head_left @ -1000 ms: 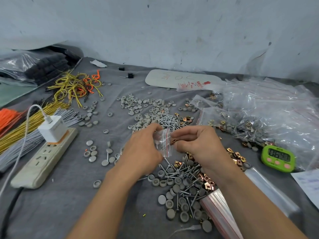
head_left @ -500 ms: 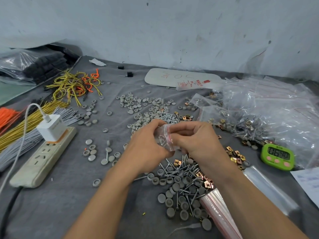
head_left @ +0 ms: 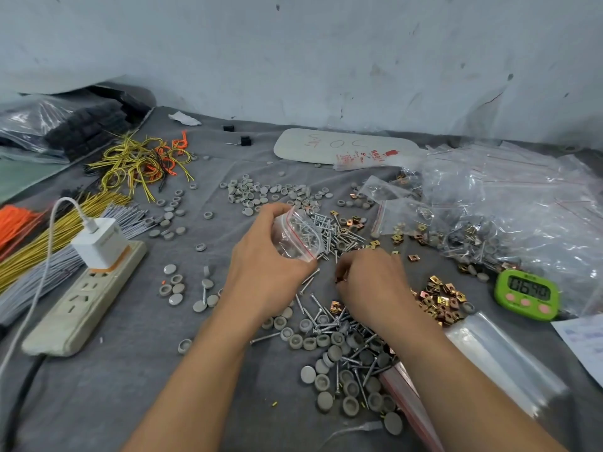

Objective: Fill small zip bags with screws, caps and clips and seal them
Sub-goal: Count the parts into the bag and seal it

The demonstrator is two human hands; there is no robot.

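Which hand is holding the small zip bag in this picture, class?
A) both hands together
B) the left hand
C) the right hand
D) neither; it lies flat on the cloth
B: the left hand grips the small zip bag and holds it up, while the right hand is down among the loose screws, clear of the bag.
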